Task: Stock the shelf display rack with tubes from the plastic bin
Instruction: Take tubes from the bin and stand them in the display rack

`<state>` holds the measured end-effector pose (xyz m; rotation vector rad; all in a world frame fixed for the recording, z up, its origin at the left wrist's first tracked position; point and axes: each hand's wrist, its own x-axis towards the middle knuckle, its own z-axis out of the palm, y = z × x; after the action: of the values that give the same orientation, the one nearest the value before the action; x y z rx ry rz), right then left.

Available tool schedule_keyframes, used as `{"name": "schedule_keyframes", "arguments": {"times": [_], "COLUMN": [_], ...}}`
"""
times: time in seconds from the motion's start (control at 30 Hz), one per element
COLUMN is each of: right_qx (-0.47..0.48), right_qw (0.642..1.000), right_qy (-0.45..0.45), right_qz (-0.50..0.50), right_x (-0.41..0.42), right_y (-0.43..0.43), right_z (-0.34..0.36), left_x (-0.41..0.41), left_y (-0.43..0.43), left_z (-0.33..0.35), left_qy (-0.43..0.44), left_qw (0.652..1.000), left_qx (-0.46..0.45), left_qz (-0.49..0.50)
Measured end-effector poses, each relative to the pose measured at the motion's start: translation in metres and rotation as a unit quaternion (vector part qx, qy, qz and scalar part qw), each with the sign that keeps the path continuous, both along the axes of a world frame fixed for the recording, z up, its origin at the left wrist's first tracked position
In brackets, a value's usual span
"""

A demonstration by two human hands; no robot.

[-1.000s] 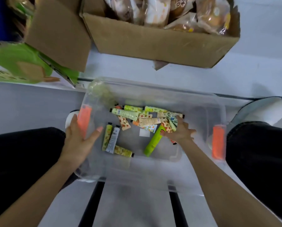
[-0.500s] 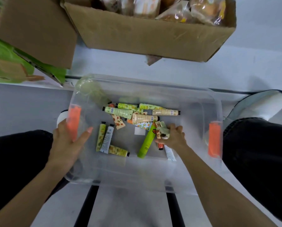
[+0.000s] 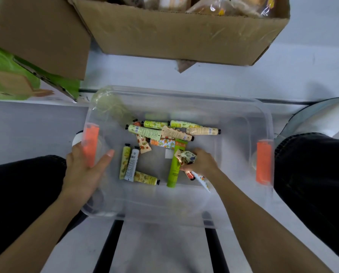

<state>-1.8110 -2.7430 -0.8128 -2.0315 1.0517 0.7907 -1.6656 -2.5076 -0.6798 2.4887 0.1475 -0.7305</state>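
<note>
The clear plastic bin (image 3: 184, 96) sits on a pale surface between the person's two knees in black trousers. The left hand (image 3: 84, 170) grips the bin's left wall at the orange latch (image 3: 90, 146), with the thumb stretched along the inside and the fingers wrapped round the outside, so the wall is pinched between them. The right hand (image 3: 202, 163) is down on the bin's floor, right of centre. Its fingers are curled round a few small patterned tubes (image 3: 185, 157), and one crimped end pokes out of the fist toward the near wall. A long green tube (image 3: 174, 170) lies against that hand on its left, crowding the grasp. Toward the far wall more loose tubes (image 3: 160, 132) lie heaped across one another. Left of centre are three more (image 3: 131, 166), two side by side and the third across their near ends. A second latch (image 3: 264, 161) is clipped on the right wall. Beyond the far wall stands a cardboard box (image 3: 184, 36) full of cellophane packets. Its flap (image 3: 42, 32) hangs off the bin's far left corner above a green carton (image 3: 7, 79). Two dark bars (image 3: 109, 249) run out from under the near wall.
</note>
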Motion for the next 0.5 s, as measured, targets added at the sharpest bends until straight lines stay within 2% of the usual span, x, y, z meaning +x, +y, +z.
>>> {"name": "schedule_keyframes", "arguments": {"times": [0.17, 0.27, 0.4, 0.43, 0.5], "right_qx": [0.057, 0.107, 0.196, 0.22, 0.259], "right_qw": [0.992, 0.983, 0.951, 0.938, 0.911], "right_qy": [-0.05, -0.047, -0.084, -0.095, -0.129], "right_qz": [-0.102, -0.144, -0.224, -0.251, -0.293], "right_x": [-0.008, -0.009, -0.003, -0.001, 0.002], "right_y": [0.008, 0.009, 0.007, 0.006, 0.007], "right_z": [0.002, 0.002, 0.022, 0.031, 0.049], "left_x": [0.002, 0.004, 0.004, 0.002, -0.004], "left_y": [0.003, 0.005, 0.001, -0.001, -0.004], "left_z": [-0.004, -0.006, -0.002, 0.002, 0.01], "left_qy": [-0.002, 0.001, 0.005, -0.011, -0.095], "left_qw": [1.0, 1.0, 1.0, 0.999, 0.99], "left_qx": [0.001, -0.005, 0.015, 0.038, 0.072], "left_qz": [-0.01, -0.013, -0.021, -0.031, -0.079]}}
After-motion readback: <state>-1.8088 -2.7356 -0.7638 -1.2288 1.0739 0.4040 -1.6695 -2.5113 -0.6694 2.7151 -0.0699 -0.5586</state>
